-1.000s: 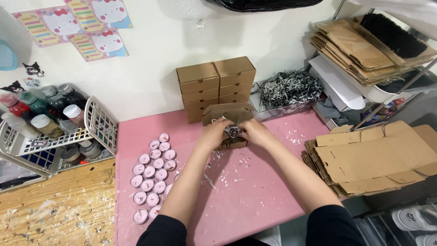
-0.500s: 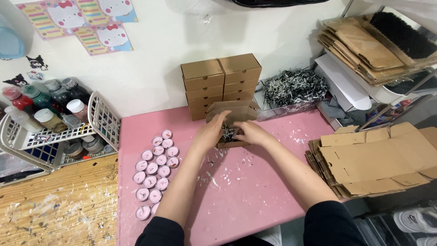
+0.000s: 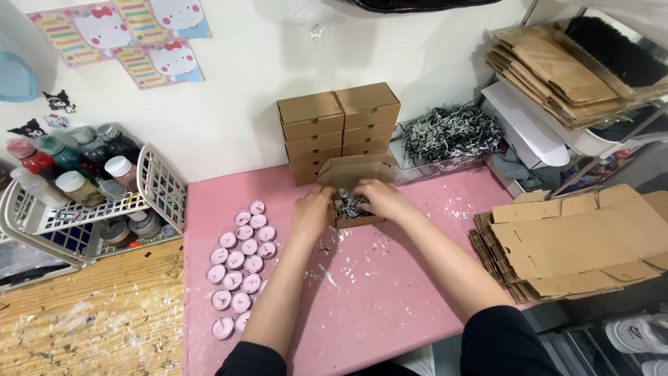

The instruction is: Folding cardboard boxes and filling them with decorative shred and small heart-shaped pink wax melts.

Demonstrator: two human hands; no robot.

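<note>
A small open cardboard box (image 3: 356, 220) with its lid raised sits on the pink mat (image 3: 390, 292), filled with grey shredded paper. My left hand (image 3: 312, 214) holds the box's left side. My right hand (image 3: 379, 198) rests over the box top with fingers pressing into the shredded paper. What lies under the fingers is hidden. Several pink tealight candles (image 3: 240, 263) lie in rows to the left of my left arm.
Two stacks of closed cardboard boxes (image 3: 339, 125) stand against the wall behind. A clear bin of shredded paper (image 3: 449, 136) is at the right. Flat unfolded boxes (image 3: 577, 240) lie far right. A white basket of paint bottles (image 3: 76, 188) stands at the left.
Both hands stay on the small box; my right hand has pushed further over the top into the shredded paper. The view has shifted slightly.
</note>
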